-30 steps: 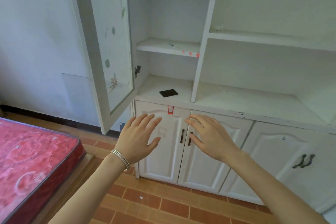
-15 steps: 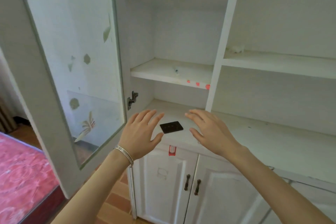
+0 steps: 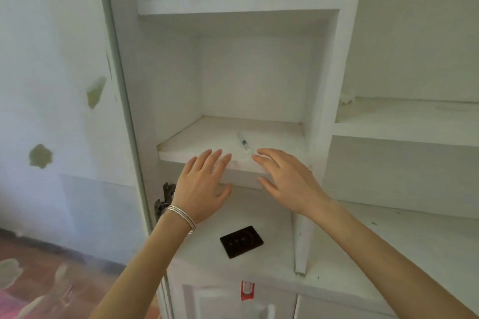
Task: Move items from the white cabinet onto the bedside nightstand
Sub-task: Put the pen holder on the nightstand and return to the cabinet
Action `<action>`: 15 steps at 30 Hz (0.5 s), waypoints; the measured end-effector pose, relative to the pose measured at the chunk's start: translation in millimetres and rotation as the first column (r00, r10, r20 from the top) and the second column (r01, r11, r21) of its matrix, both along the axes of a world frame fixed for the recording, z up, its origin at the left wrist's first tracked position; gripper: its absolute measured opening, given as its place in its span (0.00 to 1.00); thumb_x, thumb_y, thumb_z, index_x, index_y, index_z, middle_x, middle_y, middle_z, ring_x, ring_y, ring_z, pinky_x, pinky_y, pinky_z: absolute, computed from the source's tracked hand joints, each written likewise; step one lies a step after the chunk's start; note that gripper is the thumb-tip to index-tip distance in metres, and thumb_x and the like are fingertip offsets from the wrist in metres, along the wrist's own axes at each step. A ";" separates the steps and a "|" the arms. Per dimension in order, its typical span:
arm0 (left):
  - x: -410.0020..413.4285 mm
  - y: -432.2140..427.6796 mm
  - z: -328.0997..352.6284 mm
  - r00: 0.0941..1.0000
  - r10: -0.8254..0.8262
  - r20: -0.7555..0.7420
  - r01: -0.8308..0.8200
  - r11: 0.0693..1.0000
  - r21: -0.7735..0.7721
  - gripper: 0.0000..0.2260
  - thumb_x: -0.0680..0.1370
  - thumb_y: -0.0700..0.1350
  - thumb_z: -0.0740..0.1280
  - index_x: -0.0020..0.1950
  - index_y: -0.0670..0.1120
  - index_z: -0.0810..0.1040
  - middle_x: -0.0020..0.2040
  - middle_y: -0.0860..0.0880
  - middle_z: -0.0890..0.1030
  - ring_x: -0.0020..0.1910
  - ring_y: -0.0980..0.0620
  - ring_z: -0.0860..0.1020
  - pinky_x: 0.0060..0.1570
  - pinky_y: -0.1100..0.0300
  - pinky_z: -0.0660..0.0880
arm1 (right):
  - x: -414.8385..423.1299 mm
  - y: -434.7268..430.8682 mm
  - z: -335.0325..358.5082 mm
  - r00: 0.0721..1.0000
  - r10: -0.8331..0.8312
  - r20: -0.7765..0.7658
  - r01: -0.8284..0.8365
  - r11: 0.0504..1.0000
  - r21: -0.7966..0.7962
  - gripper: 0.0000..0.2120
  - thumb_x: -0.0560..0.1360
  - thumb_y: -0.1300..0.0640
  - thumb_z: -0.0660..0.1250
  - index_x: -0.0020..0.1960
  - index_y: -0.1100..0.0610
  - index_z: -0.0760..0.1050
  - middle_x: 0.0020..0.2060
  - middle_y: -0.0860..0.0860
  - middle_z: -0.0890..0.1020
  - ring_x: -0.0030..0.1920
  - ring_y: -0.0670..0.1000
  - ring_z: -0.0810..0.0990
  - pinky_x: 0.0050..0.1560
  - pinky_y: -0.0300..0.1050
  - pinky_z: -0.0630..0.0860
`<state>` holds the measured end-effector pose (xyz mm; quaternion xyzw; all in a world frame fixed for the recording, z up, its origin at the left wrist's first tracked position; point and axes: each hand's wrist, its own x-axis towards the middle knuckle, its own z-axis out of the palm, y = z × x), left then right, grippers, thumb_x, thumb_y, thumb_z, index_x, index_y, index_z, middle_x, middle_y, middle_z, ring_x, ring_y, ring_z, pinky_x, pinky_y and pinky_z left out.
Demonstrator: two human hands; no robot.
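Straight ahead stands the white cabinet (image 3: 326, 85), its open bays divided by an upright post (image 3: 302, 241) that runs down just right of the right wrist. Both hands are raised in front of the middle shelf (image 3: 202, 140), palms down, fingers straight and slightly spread, holding nothing. The left hand (image 3: 204, 184), with thin silver bangles (image 3: 181, 216) at the wrist, has its fingertips over the shelf's front edge; whether they touch it cannot be told. The right hand (image 3: 287, 179) is level with it, with a gap between the two.

A slim white pen-like item (image 3: 245, 145) lies on the shelf near the front edge, just beyond the gap and closest to the right fingertips, apart from both hands. Behind it the shelf is bare back to the rear wall.

Below the hands, on the wide ledge (image 3: 272, 254), a flat black rectangle (image 3: 241, 241) lies between the two forearms, untouched and set back from the ledge's front lip. A red tag (image 3: 247, 290) hangs under that lip.

Left of the left forearm, the glass door (image 3: 51, 85) stands swung open, with a dark hinge (image 3: 164, 199) beside the wrist. Right of the post, another shelf (image 3: 404, 122) and more ledge extend sideways.
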<state>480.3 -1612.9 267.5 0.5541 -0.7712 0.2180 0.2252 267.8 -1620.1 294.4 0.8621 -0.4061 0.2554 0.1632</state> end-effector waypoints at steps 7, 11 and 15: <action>18.5 -38.7 -12.0 0.999 -0.043 0.007 0.043 0.999 -0.005 0.27 0.74 0.57 0.56 0.69 0.46 0.71 0.65 0.46 0.75 0.65 0.43 0.72 0.64 0.47 0.67 | 24.7 -48.4 17.4 0.994 -0.068 -0.089 0.080 0.987 0.140 0.26 0.80 0.45 0.53 0.74 0.56 0.58 0.73 0.50 0.60 0.70 0.52 0.61 0.66 0.45 0.60; 22.5 -39.7 -13.1 0.998 -0.053 0.034 0.054 0.998 -0.017 0.27 0.73 0.56 0.57 0.70 0.46 0.69 0.66 0.46 0.74 0.66 0.44 0.71 0.65 0.47 0.65 | 25.1 -59.5 9.0 0.987 -0.042 -0.155 0.077 0.971 0.227 0.28 0.80 0.42 0.52 0.75 0.55 0.57 0.74 0.49 0.58 0.71 0.49 0.60 0.66 0.44 0.61; 21.1 -38.8 -11.8 0.998 -0.033 0.044 0.034 0.999 -0.017 0.28 0.72 0.55 0.57 0.70 0.45 0.69 0.66 0.45 0.74 0.65 0.44 0.72 0.65 0.47 0.67 | 16.0 -58.2 -0.6 0.994 0.113 -0.007 -0.113 0.993 0.025 0.17 0.75 0.53 0.67 0.61 0.58 0.75 0.59 0.52 0.76 0.55 0.52 0.75 0.47 0.46 0.76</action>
